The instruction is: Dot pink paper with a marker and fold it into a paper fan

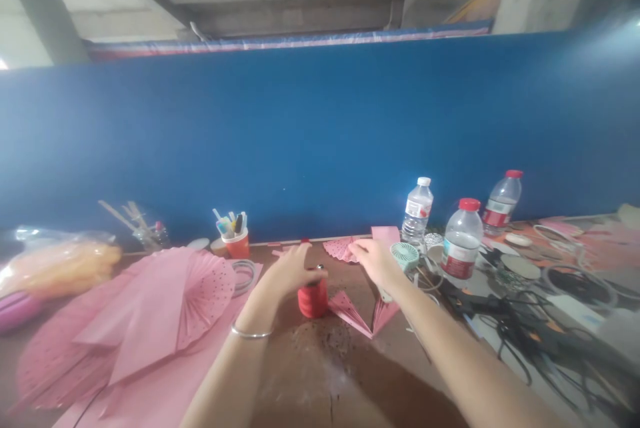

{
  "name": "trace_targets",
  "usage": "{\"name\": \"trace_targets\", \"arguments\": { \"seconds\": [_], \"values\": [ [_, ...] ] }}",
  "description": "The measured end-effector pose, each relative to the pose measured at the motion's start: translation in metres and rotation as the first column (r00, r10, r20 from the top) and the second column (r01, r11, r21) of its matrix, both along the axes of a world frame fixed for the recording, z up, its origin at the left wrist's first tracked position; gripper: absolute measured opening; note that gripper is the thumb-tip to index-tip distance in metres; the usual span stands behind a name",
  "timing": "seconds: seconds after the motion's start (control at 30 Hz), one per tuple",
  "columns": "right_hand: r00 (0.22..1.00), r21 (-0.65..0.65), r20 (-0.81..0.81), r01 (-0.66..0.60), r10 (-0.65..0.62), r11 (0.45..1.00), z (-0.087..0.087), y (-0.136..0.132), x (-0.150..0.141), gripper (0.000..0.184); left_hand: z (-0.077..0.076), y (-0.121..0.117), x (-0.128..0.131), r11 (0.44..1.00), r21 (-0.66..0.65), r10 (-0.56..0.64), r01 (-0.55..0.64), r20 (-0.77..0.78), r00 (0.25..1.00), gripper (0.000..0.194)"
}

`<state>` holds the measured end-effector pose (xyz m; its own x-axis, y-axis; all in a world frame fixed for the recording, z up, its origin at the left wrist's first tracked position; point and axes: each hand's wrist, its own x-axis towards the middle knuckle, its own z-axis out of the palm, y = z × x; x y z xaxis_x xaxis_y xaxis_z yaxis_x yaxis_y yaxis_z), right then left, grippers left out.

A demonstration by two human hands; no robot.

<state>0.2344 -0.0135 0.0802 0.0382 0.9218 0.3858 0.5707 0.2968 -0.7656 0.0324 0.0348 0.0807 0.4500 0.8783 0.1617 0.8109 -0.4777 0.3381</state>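
My left hand (290,273), with a silver bangle on its wrist, reaches over a red round spool-like object (313,300) on the brown table. Its fingers are spread, and a small shiny piece shows by the thumb. At the far side of the table, my right hand (379,263) has its fingertips closed at the edge of a pink pleated paper fan (340,249) with dark specks. Its grip is partly hidden. Nearer to me, a folded pink paper piece (353,316) lies spread in a V beside the red object.
Large pink pleated papers (150,321) cover the left side, near an orange cup of pens (236,243). On the right stand a white-capped bottle (418,211), a red-capped bottle (461,241) and another behind. A small green fan (405,255) and tangled cables (550,341) lie there.
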Motion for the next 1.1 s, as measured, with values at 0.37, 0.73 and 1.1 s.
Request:
{"name": "trace_targets", "arguments": {
  "seconds": [0.37,0.73,1.1],
  "values": [
    [0.988,-0.075,0.057,0.148,-0.144,0.986,-0.004,0.010,0.041,0.036,-0.002,0.017,-0.025,0.989,-0.110,0.116,-0.094,0.217,0.969,0.051],
    [0.988,-0.126,0.105,0.130,-0.117,0.983,-0.009,0.011,0.037,0.035,-0.047,0.051,-0.062,0.871,0.136,0.444,-0.472,0.194,0.875,0.054],
    [0.982,-0.173,0.173,-0.043,0.073,0.984,-0.008,0.005,0.021,0.031,-0.012,0.012,0.007,0.949,0.302,-0.031,-0.089,0.370,0.928,0.034]
  ]
}}
